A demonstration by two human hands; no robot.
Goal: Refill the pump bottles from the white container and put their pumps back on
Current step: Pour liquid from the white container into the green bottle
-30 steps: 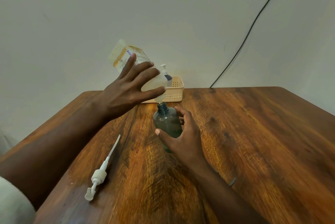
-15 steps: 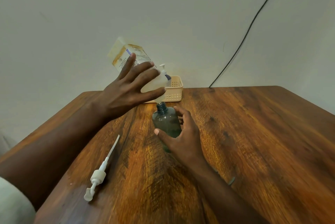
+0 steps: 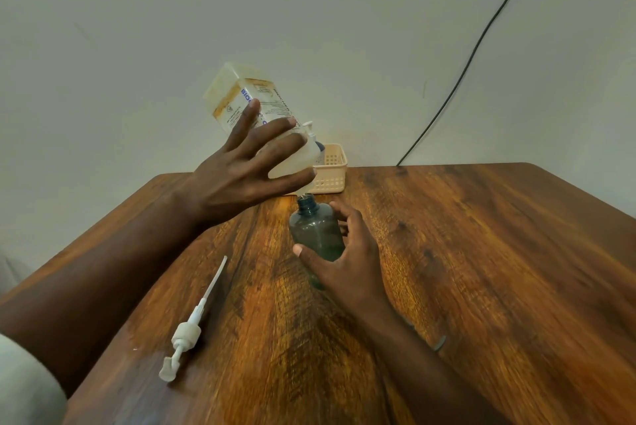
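Note:
My left hand (image 3: 247,170) holds the white container (image 3: 241,94) tipped steeply, its spout down at the open neck of a dark grey-green pump bottle (image 3: 315,230). That bottle stands upright on the wooden table (image 3: 481,270) with my right hand (image 3: 347,266) wrapped around its lower body. Its white pump (image 3: 187,331), with a long dip tube, lies flat on the table at the near left. A second bottle (image 3: 318,146) with its pump on stands in a cream basket (image 3: 332,170) at the back, partly hidden by the container.
The basket sits against the wall at the table's far edge. A black cable (image 3: 464,70) runs down the wall to the table's back right. A small grey ring-like item (image 3: 438,342) lies by my right forearm.
The container's base has risen slightly, steepening the tilt. Both hands and the grey bottle stay in place.

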